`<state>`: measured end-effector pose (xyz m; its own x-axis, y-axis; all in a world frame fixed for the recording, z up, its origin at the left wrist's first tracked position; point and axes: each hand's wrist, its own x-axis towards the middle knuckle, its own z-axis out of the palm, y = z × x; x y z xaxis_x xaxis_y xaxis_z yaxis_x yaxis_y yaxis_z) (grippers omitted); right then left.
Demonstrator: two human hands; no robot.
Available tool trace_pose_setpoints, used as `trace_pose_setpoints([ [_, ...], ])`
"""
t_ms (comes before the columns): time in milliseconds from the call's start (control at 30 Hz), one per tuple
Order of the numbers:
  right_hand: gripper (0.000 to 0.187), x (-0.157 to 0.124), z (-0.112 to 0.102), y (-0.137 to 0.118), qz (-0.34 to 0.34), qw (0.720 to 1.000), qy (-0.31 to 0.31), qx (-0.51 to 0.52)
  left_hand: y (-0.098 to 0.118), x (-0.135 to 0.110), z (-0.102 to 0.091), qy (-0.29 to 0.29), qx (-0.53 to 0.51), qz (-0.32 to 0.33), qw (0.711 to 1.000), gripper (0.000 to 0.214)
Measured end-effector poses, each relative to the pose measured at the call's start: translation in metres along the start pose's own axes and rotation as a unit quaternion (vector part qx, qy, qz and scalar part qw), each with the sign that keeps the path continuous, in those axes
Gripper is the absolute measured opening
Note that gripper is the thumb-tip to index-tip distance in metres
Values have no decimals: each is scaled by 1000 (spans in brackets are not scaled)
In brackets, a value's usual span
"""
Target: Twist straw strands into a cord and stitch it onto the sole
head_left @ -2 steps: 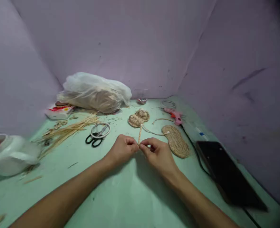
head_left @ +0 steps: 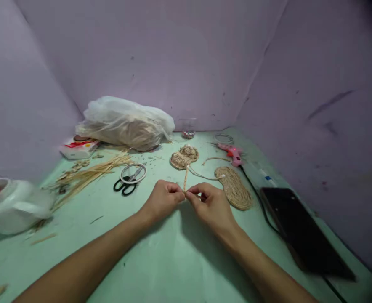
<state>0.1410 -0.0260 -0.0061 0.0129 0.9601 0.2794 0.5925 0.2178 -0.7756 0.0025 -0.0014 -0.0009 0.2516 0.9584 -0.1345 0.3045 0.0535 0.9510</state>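
A short braided straw cord runs from my fingertips away toward a small coiled straw piece. My left hand pinches the near end of the cord between thumb and forefinger. Right against it, my right hand grips the same end in a pinch. To the right of my right hand lies a flat, sole-shaped coiled straw piece, with a thin grey cord reaching it from beside the braid.
Black-handled scissors lie under a metal ring, near loose straw strips. A plastic bag sits by the back wall. On the right are a pink glue gun and a dark phone-like slab. A white jug stands left.
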Motion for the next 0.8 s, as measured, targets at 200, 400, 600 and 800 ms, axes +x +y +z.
trace_pose_setpoints([
  [200,14,-10,2,-8,-35,998,16,-56,7,-2,9,67,-136,-106,983,9],
  [400,17,-20,13,-5,-127,980,5,-153,11,1,9,60,-217,-196,954,18],
  [600,17,-19,14,-4,-173,965,-25,-197,10,2,9,40,-238,-223,945,12],
  [800,8,-21,0,-19,-196,980,40,-11,9,2,14,107,-196,-158,962,5],
])
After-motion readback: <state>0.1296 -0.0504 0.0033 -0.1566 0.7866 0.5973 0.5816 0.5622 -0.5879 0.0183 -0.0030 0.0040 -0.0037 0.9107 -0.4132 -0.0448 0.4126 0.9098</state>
